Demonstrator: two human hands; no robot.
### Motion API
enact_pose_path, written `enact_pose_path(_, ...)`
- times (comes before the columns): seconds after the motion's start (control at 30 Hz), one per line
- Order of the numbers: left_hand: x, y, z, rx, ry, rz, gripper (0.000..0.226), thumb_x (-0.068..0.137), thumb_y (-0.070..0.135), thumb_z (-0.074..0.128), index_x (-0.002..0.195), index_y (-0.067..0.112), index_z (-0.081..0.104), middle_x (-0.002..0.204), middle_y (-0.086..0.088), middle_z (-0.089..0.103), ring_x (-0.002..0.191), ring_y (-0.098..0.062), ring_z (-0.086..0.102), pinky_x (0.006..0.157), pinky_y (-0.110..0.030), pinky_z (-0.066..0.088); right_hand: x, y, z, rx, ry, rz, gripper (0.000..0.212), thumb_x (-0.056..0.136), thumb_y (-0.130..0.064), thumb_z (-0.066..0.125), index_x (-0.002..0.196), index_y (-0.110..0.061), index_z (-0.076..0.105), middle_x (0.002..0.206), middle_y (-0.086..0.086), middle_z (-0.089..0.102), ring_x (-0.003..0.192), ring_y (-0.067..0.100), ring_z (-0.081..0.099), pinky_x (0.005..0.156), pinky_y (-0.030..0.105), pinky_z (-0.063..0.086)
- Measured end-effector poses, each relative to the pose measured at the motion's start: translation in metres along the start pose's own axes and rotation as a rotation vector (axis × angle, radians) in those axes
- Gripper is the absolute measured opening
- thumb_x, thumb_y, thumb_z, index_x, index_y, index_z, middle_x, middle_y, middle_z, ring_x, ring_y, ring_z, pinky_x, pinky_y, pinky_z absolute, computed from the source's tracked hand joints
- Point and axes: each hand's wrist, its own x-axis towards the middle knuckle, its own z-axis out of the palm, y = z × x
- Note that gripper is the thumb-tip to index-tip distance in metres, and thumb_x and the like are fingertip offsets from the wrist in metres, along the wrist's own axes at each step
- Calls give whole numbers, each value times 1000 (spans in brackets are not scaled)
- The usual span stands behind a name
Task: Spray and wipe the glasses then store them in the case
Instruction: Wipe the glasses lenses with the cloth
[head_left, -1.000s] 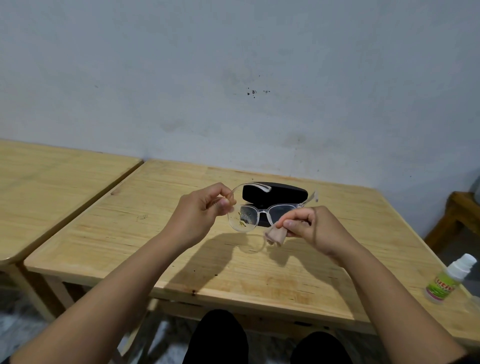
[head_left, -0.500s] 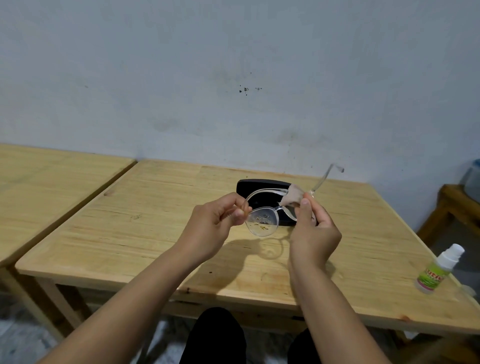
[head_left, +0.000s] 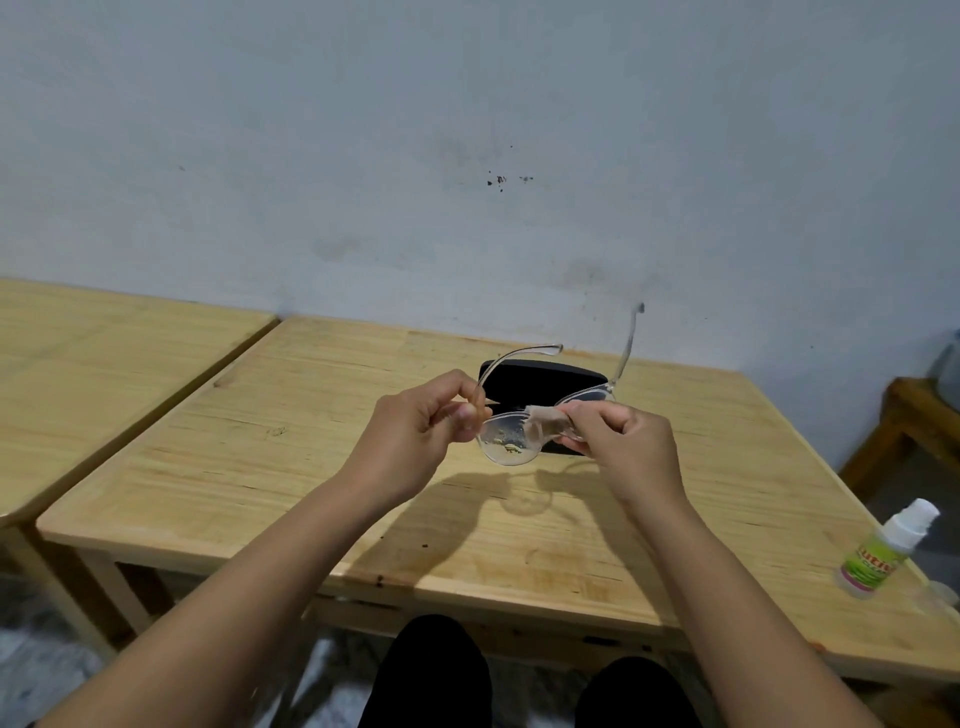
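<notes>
Wooden table (head_left: 291, 499) against a stained grey wall (head_left: 363, 156).

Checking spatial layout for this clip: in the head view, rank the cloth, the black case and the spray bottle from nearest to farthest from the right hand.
1. cloth: pinched in the right hand against the glasses.
2. black case: on the table just behind the hands.
3. spray bottle: far right, at the table's near edge.
</notes>
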Motion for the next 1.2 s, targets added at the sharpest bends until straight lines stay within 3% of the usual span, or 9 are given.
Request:
enact_pose_path(0.13, 2, 1, -5, 18, 20, -15, 21, 94, 9, 48, 80, 20, 57, 92, -10, 74, 83, -9, 71, 89, -39, 53, 5, 0, -7, -61, -121, -44, 18, 78, -17, 65, 67, -7, 74, 48, 2, 53, 60, 13, 54, 64, 29, 45)
enact_pose_path(0.3, 6, 1, -14, 18, 38, -11, 16, 95, 8, 48, 83, 14, 57, 88, -1, 74, 79, -2, 69, 81, -19, 54, 6, -2, -14, -88, -368, -40, 27, 73, -24, 63, 71, 2, 71, 52, 14, 49, 54, 14, 42, 60, 26, 42)
enact_pose_path(0.37, 6, 1, -17, 17, 49, -3, 16, 94, 8, 48, 82, 14, 57, 88, 1, 73, 78, 0, 69, 78, -15, 53, 5, -3, -16, -71, -442, -47, 22, 75, -21, 65, 73, -1, 73, 61, 21, 57, 57, 13, 48, 61, 22, 43)
enact_pose_path(0.47, 6, 0, -19, 5, 61, 4, 19, 94, 7, 48, 80, 15, 57, 88, 4, 73, 80, -1, 69, 78, -13, 53, 1, -6, -22, 12, -486, -56, 12, 81, -2, 66, 72, -3, 73, 67, 7, 74, 70, 10, 69, 67, 18, 51)
enact_pose_path(0.67, 0, -3, -16, 2, 53, 39, 23, 93, 3, 48, 78, 18, 57, 89, -3, 73, 87, -2, 68, 75, -9, 50, -6, 9, -27, -32, -99, -71, 5, 75, -16, 75, 74, -21, 76, 78, 1, 76, 81, 18, 70, 80, 34, 56)
enact_pose_path(0.87, -10, -1, 10, 44, 44, 171, 44, 90, -8, 47, 73, 33, 53, 86, -2, 72, 94, -3, 68, 81, -18, 54, -24, 10, 8, 191, 537, -46, 13, 83, -18, 69, 77, -29, 70, 84, -5, 71, 83, 10, 66, 73, 21, 51)
enact_pose_path(0.93, -12, -2, 19, 60, 50, 203, 50, 88, -10, 47, 74, 37, 53, 89, -2, 73, 94, -6, 68, 82, -21, 55, -21, 7, 15, 286, 651, -44, 10, 84, -18, 68, 81, -27, 70, 86, -6, 71, 84, 8, 66, 74, 19, 52)
enact_pose_path(1.07, -12, -7, 26, 82, 56, 221, 50, 85, -16, 45, 78, 33, 55, 89, -5, 72, 92, -12, 69, 83, -25, 56, -16, 5, 17, 251, 587, -16, 15, 86, -21, 66, 99, -20, 73, 83, -8, 69, 76, 4, 61, 65, 5, 46)
enact_pose_path(1.2, -6, -10, 17, 84, 72, 194, 54, 85, -15, 43, 76, 38, 54, 83, -6, 70, 92, -9, 69, 83, -38, 57, -13, 8, 6, 59, 331, -33, 14, 87, -21, 64, 96, -26, 73, 93, -7, 71, 76, 4, 64, 61, 5, 45)
